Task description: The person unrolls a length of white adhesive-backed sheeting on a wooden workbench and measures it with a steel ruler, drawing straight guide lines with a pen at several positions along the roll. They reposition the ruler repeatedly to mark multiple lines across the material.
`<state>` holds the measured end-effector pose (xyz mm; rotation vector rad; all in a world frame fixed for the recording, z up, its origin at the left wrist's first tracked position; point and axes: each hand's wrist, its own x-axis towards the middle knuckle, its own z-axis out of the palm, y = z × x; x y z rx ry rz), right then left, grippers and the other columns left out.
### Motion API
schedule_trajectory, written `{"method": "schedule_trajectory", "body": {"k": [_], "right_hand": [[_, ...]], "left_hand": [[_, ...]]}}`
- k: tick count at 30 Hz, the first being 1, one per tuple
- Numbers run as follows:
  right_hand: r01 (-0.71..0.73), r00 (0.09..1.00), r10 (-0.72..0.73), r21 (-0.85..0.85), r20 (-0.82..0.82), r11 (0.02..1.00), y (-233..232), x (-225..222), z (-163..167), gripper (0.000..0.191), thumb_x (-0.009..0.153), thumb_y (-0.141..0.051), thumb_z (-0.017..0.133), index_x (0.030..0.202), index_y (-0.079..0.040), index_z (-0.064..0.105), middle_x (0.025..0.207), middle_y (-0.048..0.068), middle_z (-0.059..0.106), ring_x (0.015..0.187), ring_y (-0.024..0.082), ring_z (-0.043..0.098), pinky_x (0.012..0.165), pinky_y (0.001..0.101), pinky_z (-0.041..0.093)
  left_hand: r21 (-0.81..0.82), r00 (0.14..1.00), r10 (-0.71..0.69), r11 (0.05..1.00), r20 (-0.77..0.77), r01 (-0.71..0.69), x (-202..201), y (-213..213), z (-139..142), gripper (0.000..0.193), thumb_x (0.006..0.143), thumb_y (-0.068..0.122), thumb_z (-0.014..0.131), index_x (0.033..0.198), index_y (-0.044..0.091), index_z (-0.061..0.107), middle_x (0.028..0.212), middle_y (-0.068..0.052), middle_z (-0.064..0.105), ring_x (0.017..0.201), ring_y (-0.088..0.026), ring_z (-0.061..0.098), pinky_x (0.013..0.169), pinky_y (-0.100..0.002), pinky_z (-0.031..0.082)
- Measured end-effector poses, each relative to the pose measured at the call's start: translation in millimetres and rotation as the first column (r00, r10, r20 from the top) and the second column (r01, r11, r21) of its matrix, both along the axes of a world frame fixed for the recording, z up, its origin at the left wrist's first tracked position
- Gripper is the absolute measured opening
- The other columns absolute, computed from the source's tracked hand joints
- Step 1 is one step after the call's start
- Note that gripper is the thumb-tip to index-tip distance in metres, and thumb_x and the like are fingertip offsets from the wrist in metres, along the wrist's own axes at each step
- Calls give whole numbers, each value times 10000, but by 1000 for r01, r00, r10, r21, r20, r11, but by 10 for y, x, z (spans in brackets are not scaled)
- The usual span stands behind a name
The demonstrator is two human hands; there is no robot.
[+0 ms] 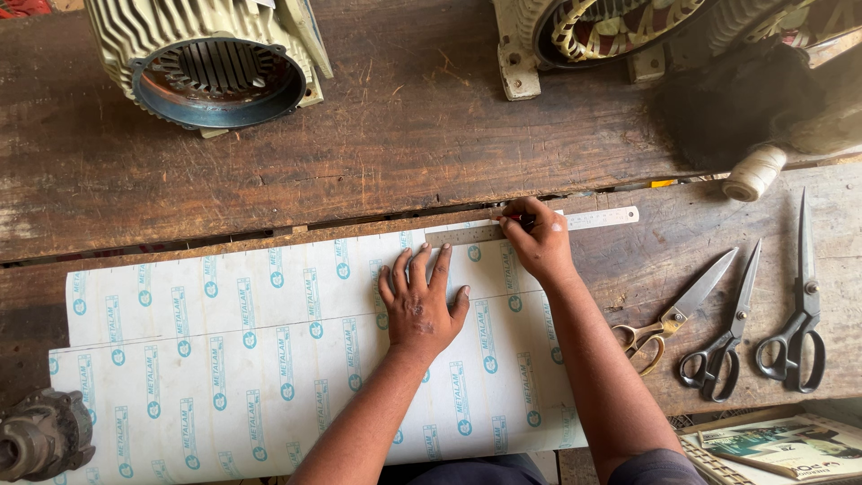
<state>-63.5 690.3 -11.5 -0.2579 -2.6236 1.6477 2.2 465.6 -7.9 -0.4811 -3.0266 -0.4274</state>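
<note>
A wide white sheet (pixel 233 350) with rows of blue printed marks lies flat on the wooden bench, folded or layered along a line across its middle. My left hand (pixel 417 301) rests palm down on the sheet, fingers spread. My right hand (pixel 537 238) is at the sheet's far right corner, fingers pinched on a small marking tool whose tip touches the sheet beside a steel ruler (pixel 575 221). The ruler lies along the sheet's upper edge and sticks out to the right.
Three pairs of scissors (pixel 727 328) lie to the right of the sheet. Two motor stator housings (pixel 211 63) stand at the back, one with copper windings (pixel 611 27). A spool of white twine (pixel 754 172), a metal part (pixel 40 436) and printed booklets (pixel 781 445) ring the bench.
</note>
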Motion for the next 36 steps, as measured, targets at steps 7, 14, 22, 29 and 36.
{"method": "schedule_trajectory", "body": {"k": [7,14,22,29,36], "right_hand": [[-11,1000,10,52,28,999,-4,-17,61,134,904,-104,697,997,-8,710,854,93,767,786,143,736,725,292,598],[3,1000,-2,-25,27,1000,31,-24,-103,108,915,-72,678,997,-6,698,890,73,771,816,121,737,751,286,605],[67,995,-90,-420,-36,905,373,47,-389,81,937,-7,666,1018,0,663,936,86,708,837,139,684,763,294,583],[-86,996,84,-113,-22,990,292,77,-142,70,920,-38,681,984,-8,675,941,72,761,918,128,751,832,268,611],[-67,997,65,-95,-30,993,268,64,-73,63,921,-46,698,972,-14,681,945,79,764,911,141,752,851,278,622]], "left_hand": [[6,1000,1,1000,2,-1,1,3,-2,685,951,525,567,1525,168,456,1465,-177,436,1411,-389,352,1138,-702,205],[7,1000,2,1000,-11,-1,-2,5,0,677,953,521,567,1522,169,461,1464,-169,437,1414,-388,348,1135,-704,206],[-1,1000,1,1000,-18,-1,-3,1,-11,674,956,527,557,1521,171,465,1467,-170,437,1415,-388,347,1138,-704,200],[5,1000,2,1000,-10,-2,-11,2,-1,680,953,527,559,1521,165,465,1464,-173,439,1409,-388,352,1134,-703,207],[7,1000,-2,1000,-10,3,-10,-5,-12,674,959,529,553,1519,162,471,1464,-176,437,1411,-388,351,1134,-703,207]]}}
